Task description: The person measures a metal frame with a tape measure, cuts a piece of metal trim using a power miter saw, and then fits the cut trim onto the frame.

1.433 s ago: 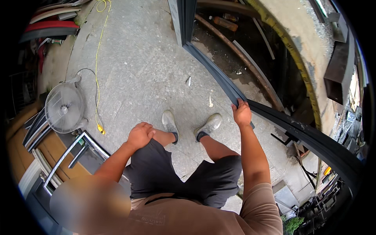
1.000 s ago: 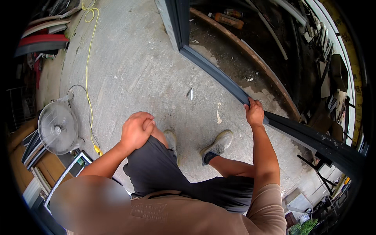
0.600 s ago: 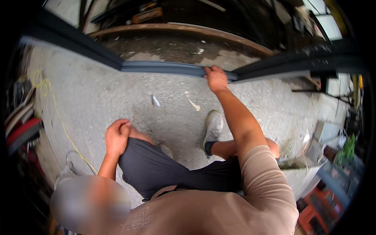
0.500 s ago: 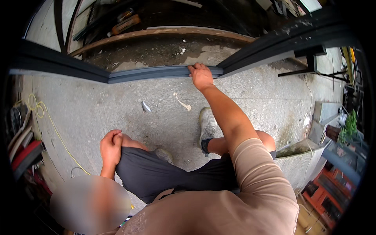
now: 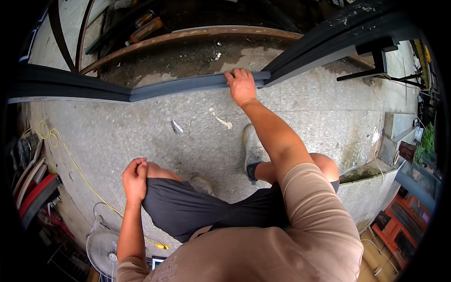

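Note:
My right hand (image 5: 243, 88) reaches forward and grips a grey metal profile bar (image 5: 178, 88) near its right end, fingers curled over the far edge. The bar runs between two dark metal frame members, the left one (image 5: 70, 84) and the right one (image 5: 324, 47). Beside my left knee, my left hand (image 5: 135, 180) is closed with its thumb against the curled fingers. Whether anything small sits in it cannot be made out. On the floor in front of me lies a small silvery object (image 5: 176, 127), with a pale stain to its right.
A yellow cord (image 5: 77, 167) runs along the floor at left toward a round fan (image 5: 102, 254). A concrete trough (image 5: 371, 181) and red racks (image 5: 399, 225) stand at right. Beyond the bar lie a wooden strip (image 5: 206, 31) and a bottle (image 5: 145, 29). A black bracket (image 5: 371, 66) juts out at right.
My right hand has shifted slightly, its fingers now more curled around the bar. The bar's right end has moved a little farther away. My left hand stays by the knee; the view has shifted slightly.

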The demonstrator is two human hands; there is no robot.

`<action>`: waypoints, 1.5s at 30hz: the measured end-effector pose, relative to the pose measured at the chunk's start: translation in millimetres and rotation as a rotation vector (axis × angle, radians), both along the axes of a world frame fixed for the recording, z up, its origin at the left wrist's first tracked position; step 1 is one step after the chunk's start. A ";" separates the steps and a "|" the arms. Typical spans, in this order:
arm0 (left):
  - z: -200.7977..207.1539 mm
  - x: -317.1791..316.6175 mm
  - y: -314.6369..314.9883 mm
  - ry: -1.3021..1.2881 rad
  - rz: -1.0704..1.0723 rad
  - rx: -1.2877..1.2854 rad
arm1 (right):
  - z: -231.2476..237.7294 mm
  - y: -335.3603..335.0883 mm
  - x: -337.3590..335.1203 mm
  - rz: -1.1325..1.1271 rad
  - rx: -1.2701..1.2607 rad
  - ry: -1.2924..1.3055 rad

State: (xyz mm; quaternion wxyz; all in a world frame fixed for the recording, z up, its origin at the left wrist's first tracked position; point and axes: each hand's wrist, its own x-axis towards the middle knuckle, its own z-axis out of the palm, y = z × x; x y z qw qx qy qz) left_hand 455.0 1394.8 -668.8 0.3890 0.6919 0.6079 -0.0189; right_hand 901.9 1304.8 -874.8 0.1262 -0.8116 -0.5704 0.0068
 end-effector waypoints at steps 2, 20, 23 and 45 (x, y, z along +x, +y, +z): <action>0.4 4.5 -1.0 -0.002 0.001 -0.011 | 14.6 8.5 9.8 0.012 0.057 -0.044; -4.8 -6.5 1.6 -0.053 0.035 -0.041 | -31.4 -6.6 0.4 -0.048 -0.218 0.177; -7.0 -7.2 1.2 -0.068 0.036 -0.037 | -34.7 -8.4 -1.4 -0.038 -0.207 0.156; 6.8 -17.4 -0.3 0.000 0.026 -0.012 | -47.3 -36.5 32.2 -0.189 -0.378 -0.192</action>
